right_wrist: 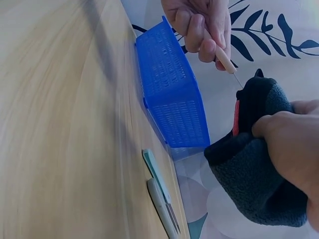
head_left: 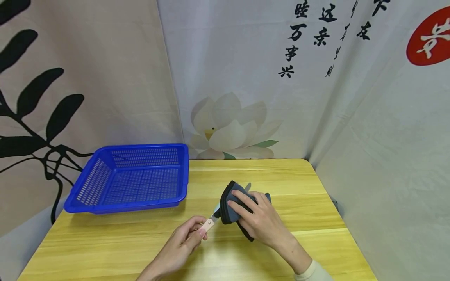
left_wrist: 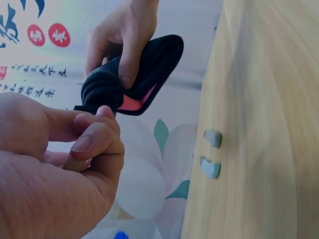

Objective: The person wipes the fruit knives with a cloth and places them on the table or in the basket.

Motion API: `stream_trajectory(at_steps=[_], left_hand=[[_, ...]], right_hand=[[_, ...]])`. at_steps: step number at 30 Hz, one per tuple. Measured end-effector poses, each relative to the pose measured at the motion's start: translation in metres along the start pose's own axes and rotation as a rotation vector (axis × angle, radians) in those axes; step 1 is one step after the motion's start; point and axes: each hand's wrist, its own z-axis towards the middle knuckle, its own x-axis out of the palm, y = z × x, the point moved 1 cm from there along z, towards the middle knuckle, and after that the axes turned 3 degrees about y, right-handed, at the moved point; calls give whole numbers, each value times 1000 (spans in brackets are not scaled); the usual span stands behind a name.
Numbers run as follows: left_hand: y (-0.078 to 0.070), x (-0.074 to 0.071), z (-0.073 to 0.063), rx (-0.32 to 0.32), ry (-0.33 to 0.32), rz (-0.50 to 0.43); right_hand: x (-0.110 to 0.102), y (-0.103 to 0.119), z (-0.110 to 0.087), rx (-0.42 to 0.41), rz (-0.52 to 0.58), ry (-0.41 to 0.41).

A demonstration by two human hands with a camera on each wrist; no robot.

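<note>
In the head view my left hand point(head_left: 186, 240) pinches the cream handle of a knife point(head_left: 208, 224), with the metal near the handle showing and the rest hidden by a cloth. My right hand point(head_left: 260, 218) grips that folded, dark blue-grey fuzzy cloth point(head_left: 230, 212) with black edging around the blade. The right wrist view shows the knife handle point(right_wrist: 224, 57) held above the table and the cloth point(right_wrist: 249, 174) wrapped in the right fingers. A strip of pinkish-red lining point(left_wrist: 133, 102) peeks out of the cloth in the left wrist view.
A blue plastic basket point(head_left: 126, 207) with mesh sides stands at the table's back left. Behind the cloth, two slim tools with pale green point(right_wrist: 155, 169) and grey-green handles point(right_wrist: 159, 206) and metal ends lie side by side on the wooden table point(head_left: 299, 249). Printed curtains hang behind.
</note>
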Motion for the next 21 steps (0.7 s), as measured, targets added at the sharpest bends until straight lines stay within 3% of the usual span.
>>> stream_trajectory(at_steps=[10,17,21], left_hand=[[0,0,1,-64,-67,-9],[1,-1,3,-66,-74,3],[1,-1,5,-76,-84,-11]], right_hand=[[-5,0,0,47,15,-76],[-10,15,10,-62,62,-200],[-9,26,13,-141,117,-201]])
